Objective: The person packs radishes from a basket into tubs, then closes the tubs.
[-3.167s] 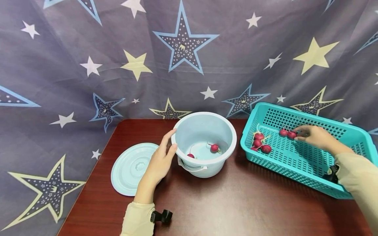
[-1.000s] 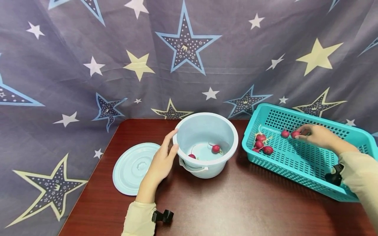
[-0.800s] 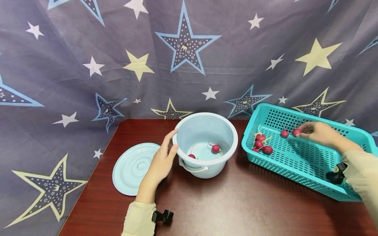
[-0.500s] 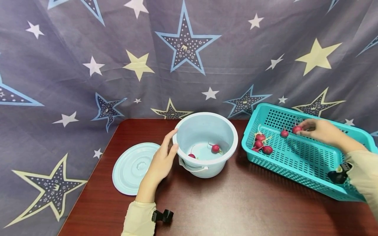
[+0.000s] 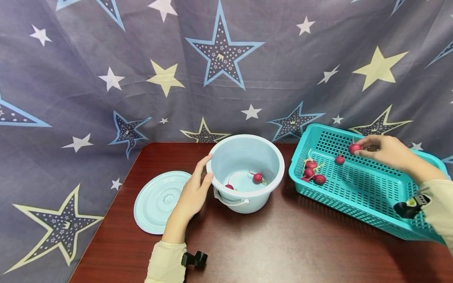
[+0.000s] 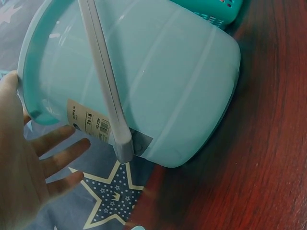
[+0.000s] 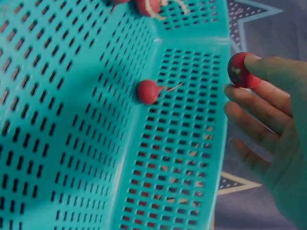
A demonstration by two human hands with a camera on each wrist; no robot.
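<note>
My right hand (image 5: 391, 152) pinches a red radish (image 5: 354, 149) between thumb and fingertips, raised above the floor of the teal basket (image 5: 357, 210). In the right wrist view that held radish (image 7: 241, 71) shows beside the basket's rim, the other fingers spread below it. One loose radish (image 5: 339, 160) lies in the basket near its back wall, and several radishes (image 5: 319, 179) cluster at its left end. My left hand (image 5: 194, 190) touches the left rim of the light blue bucket (image 5: 260, 201), fingers fairly straight. Inside the bucket lie two radishes (image 5: 257, 178).
A round light blue lid (image 5: 150, 204) lies on the dark red table (image 5: 283, 243) left of the bucket, partly behind my left forearm. The bucket's handle (image 5: 230, 202) hangs down its front. A star-patterned curtain (image 5: 269, 70) stands behind the table.
My right hand has lifted a radish off the basket floor, away from its neighbour, up towards the back wall. My left hand and the bucket keep their places.
</note>
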